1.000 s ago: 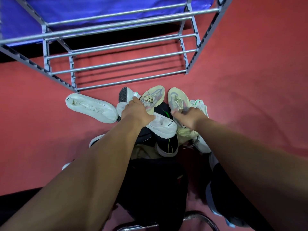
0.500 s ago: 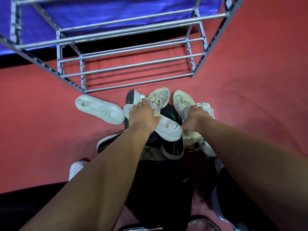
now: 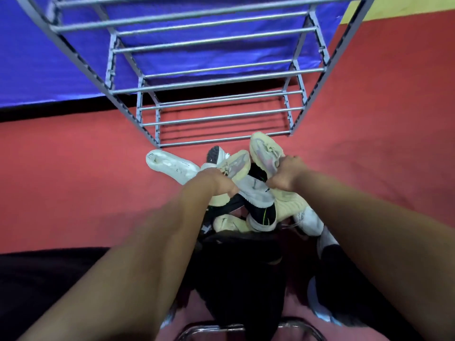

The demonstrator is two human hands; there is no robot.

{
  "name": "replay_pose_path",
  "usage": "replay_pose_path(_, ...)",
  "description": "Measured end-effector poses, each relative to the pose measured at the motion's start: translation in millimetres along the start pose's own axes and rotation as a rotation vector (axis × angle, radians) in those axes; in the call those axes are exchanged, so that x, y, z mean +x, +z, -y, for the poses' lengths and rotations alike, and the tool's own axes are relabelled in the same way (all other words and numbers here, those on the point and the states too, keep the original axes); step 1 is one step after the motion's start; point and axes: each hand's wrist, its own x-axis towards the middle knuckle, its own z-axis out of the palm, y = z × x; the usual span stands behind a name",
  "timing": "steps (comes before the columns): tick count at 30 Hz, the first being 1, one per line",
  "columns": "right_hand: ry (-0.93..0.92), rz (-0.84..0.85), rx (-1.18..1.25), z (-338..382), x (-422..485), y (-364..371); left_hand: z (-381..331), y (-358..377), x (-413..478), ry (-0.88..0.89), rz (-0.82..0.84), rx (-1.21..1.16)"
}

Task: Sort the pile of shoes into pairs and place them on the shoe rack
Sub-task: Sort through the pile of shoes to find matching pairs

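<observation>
The left hand (image 3: pixel 216 184) is closing around a cream shoe (image 3: pixel 235 166), gripping it near the laces, with its toe pointing away from the person. The right hand (image 3: pixel 285 173) is closing around the other cream shoe (image 3: pixel 264 151), which looks just like the first one, so these two are probably a pair. Both hands are sitting right over the pile of shoes (image 3: pixel 248 210), and the pile is lying on the red floor (image 3: pixel 73 173) just under and between them. A white shoe (image 3: pixel 172 164) is lying by itself just past the left hand, off to its left side. The shoe rack (image 3: pixel 216 116) is standing beyond both hands, and none of its bars are holding any shoes yet, so the job is only starting. Here is what could go wrong. A grey and white shoe (image 3: pixel 256 190) is lying between the two hands and touching the cream ones, so it could get dragged along or tip over when they come up. Loose laces could catch on the black shoe (image 3: pixel 263 212) below and pull the pile apart. The rack is made of thin bars with gaps in between, so a shoe set down crooked could slip through or tip off. The hands are only holding the shoes near the top, so a shoe could swing and bump a bar on the way in.
</observation>
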Motion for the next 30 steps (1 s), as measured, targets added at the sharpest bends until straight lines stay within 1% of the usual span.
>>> replay_pose_path(2, -0.038, -0.033, -0.048, 9, -25, -2, 15, -3, -25, 0.015, 0.007, -0.154)
replay_pose_path(5, -0.072, -0.08, -0.035, 21, -65, -12, 39, -18, -60, 0.043, -0.069, -0.197)
replay_pose_path(7, -0.086, -0.123, 0.052, 27, -90, -23, 55, -34, -85, 0.056, -0.138, -0.216)
replay_pose_path(10, -0.134, -0.166, 0.161, 35, -119, -33, 80, -49, -113, 0.079, -0.267, -0.319)
replay_pose_path(13, -0.206, -0.199, 0.306, 46, -130, -24, 102, -48, -120, 0.126, -0.378, -0.419)
replay_pose_path(15, -0.258, -0.191, 0.323, 56, -131, -11, 114, -40, -114, 0.129, -0.411, -0.451)
replay_pose_path(20, -0.35, -0.105, 0.227, 85, -90, 31, 134, -26, -59, 0.05, -0.405, -0.401)
replay_pose_path(23, -0.33, -0.042, 0.176, 102, -44, 46, 141, -27, -11, 0.009, -0.356, -0.386)
replay_pose_path(25, -0.292, -0.016, 0.15, 112, -13, 51, 141, -33, 20, -0.027, -0.372, -0.334)
replay_pose_path(28, -0.264, -0.044, 0.092, 125, 34, 52, 132, -50, 67, -0.1, -0.405, -0.234)
replay_pose_path(30, -0.248, -0.068, 0.1, 136, 64, 48, 124, -63, 100, -0.105, -0.441, -0.229)
